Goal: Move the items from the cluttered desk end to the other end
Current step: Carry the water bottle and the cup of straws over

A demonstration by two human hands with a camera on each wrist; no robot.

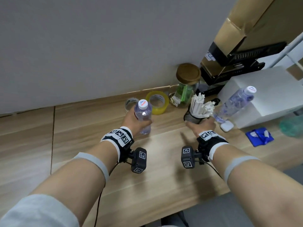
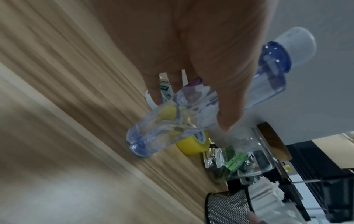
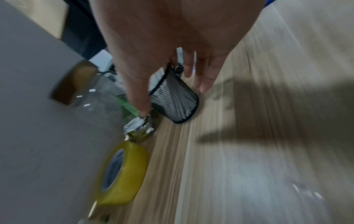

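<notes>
Pale wood worktop (image 1: 91,128) against a grey wall (image 1: 98,38): a person's left hand (image 1: 133,119) grips a clear water bottle (image 1: 143,114) with a white cap, fingers (image 2: 228,97) curled round its middle, the bottle tilted with its base just above the wood. The right hand (image 1: 200,124) holds a black mesh cup (image 1: 193,117) stuffed with white paper-wrapped sticks (image 1: 200,105), thumb on one side and fingers (image 3: 203,75) on the other, the cup's base near the wood; the wrist view is too blurred to tell whether it touches. Behind the bottle sit a yellow tape roll (image 1: 157,102) and, partly hidden, a clear tape roll (image 1: 130,103). A glass jar (image 1: 186,88) with a wooden lid stands near the wall behind the cup. A second water bottle (image 1: 236,102) leans on a white box (image 1: 268,95), a small white case (image 1: 227,125) just beside its base. Farther right lies a blue packet (image 1: 259,136). A cardboard box (image 1: 249,25) and black equipment (image 1: 237,63) fill the corner
</notes>
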